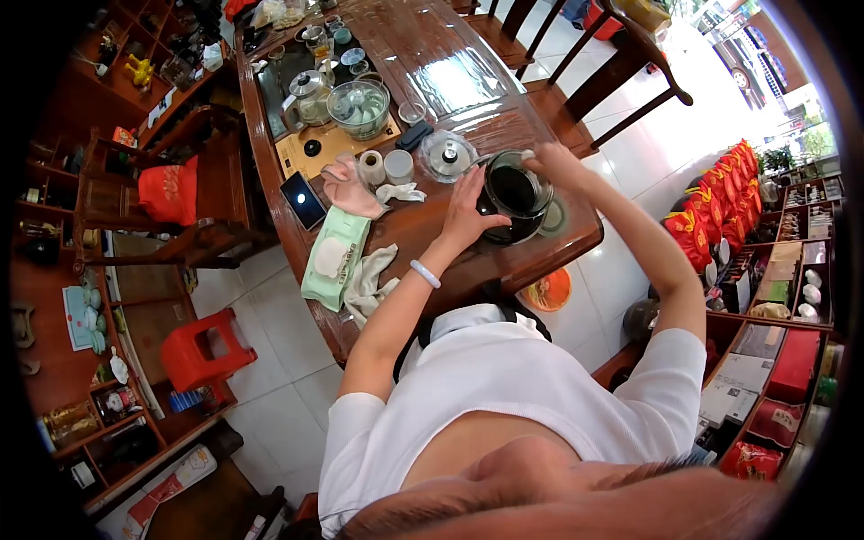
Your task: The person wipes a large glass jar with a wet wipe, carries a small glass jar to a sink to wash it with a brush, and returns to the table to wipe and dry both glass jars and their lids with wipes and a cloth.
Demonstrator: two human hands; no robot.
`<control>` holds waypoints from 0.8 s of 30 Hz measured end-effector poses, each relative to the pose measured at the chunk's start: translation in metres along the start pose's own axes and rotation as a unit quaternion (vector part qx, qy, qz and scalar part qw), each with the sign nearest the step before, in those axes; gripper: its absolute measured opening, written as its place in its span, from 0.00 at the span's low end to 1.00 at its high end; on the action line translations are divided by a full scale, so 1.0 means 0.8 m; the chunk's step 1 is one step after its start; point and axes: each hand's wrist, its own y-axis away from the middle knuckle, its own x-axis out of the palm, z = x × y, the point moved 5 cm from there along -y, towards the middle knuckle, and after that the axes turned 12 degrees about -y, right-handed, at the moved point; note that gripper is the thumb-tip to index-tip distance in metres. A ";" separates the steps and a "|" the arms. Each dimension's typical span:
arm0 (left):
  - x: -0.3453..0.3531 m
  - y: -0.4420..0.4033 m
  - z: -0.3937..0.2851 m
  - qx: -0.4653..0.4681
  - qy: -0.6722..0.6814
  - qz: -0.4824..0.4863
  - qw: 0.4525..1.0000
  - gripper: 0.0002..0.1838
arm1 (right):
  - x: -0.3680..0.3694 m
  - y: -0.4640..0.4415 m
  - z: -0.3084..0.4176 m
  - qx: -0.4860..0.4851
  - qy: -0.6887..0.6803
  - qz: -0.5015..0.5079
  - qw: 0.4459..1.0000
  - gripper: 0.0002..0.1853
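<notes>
A round glass pot (515,191) with a dark inside stands near the table's right end. My left hand (464,216), with a pale bangle at the wrist, grips its left side, thumb toward the front. At the far right rim is my right hand (560,167), fingers curled inward; a small whitish bit shows at the fingertips, too small to name. Just left of the pot lies a clear glass lid (448,156) with a metal knob. A green wipes pack (335,256) and a crumpled pale cloth (367,286) lie nearer my left forearm.
On the glossy wooden table (423,54) are a glass bowl of cups (358,110), a glass teapot (310,94), a phone (303,200), a paper roll (371,167) and a pink cloth (346,187). Wooden chairs, a red stool (209,349) and an orange bin (547,290) stand around.
</notes>
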 end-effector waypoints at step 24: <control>-0.058 0.085 0.123 -0.253 0.298 -0.151 0.908 0.20 | 0.050 0.125 -0.054 0.184 -0.417 -0.369 0.810 0.28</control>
